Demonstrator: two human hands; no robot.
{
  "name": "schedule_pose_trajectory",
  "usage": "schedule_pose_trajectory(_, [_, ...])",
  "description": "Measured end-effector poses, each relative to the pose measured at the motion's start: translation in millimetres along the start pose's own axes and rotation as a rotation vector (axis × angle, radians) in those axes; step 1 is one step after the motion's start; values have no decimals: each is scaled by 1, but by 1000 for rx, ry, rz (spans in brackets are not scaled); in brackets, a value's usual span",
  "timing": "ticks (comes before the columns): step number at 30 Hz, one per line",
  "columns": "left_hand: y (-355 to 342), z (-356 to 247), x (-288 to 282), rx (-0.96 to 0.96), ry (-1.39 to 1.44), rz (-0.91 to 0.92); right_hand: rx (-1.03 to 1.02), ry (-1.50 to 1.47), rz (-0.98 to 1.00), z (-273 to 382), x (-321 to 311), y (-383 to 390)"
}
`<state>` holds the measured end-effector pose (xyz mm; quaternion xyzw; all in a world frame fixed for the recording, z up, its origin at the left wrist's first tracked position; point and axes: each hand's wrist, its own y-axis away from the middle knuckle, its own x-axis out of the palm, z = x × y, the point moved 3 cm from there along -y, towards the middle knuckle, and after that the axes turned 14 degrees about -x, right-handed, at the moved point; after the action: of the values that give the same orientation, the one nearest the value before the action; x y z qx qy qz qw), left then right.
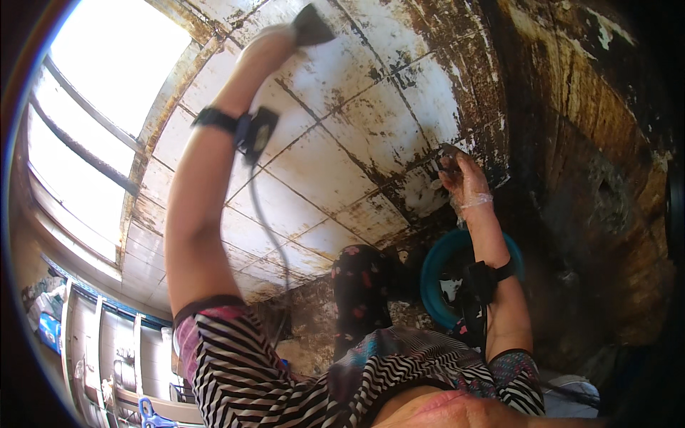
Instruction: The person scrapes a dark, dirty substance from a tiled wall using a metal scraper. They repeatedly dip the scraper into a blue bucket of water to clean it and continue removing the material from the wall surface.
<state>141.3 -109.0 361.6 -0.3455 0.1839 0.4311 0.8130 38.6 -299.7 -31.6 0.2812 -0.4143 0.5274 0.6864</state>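
Note:
My left hand (271,43) grips a wide scraper (312,27) by a mostly hidden handle, its dark blade against the stained white tiled wall (321,185). A strapped device (257,134) with a hanging cable sits on my left forearm. My right hand (462,175) is lower and to the right, fingers curled at a dark, grimy patch of tiles, round something dark that I cannot make out; clear wrap circles its wrist. Below it, a teal plastic basin (432,278) stands beside my knee, partly behind my right forearm.
A bright window (107,64) is at upper left. A shelf rack (100,335) with assorted items and blue scissors (146,414) is at lower left. A dark, heavily soiled, rough surface (585,214) runs down the right side. My patterned trouser leg (360,292) is low in the middle.

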Motion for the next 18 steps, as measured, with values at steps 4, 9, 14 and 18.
schedule_pose_trajectory(4, [-18,-24,-4,-104,255,158,-35,-5,-20,9,0,-2])
schedule_pose_trajectory(9, [19,22,17,-680,1217,429,-51,-4,28,8,4,-5])
schedule_pose_trajectory(14, [49,20,-18,39,802,-310,12,-8,20,-6,1,-9])
schedule_pose_trajectory(18, [73,-10,-12,-20,67,-441,-2,-1,7,-9,-2,-11])
